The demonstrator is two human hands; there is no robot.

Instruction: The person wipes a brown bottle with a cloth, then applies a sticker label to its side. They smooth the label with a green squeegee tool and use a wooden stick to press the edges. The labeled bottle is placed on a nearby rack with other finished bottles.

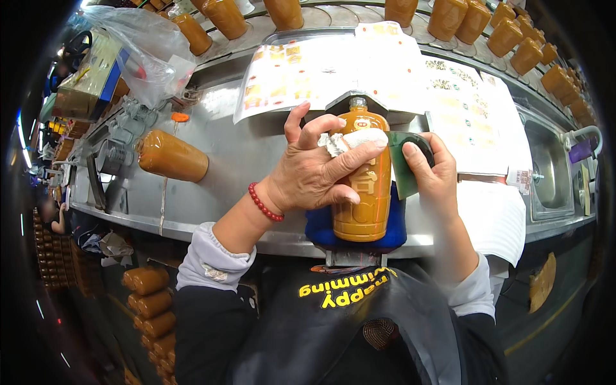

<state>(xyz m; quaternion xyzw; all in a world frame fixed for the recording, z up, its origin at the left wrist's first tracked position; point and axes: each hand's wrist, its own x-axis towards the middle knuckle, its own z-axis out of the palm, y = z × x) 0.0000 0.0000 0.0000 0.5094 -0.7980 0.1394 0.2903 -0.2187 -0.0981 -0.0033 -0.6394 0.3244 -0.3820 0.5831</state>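
On blue cradle (396,224), brown bottle (361,215), left hand (308,165) spread, right hand (440,170) pinching green scraper (402,172)

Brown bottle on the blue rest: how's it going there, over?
Left hand: fingers spread over brown bottle. Right hand: fingers gripping green scraper. Bottle on blue rest, neck pointing away. Left hand partly covers its front.

Bright light falls across the worktop (218,144), while the floor (552,327) beyond its near edge is dim. White sheets (475,128) toward its far edge glare, nearly washed out. Haze blurs the right forearm (459,247); edges bend strongly.
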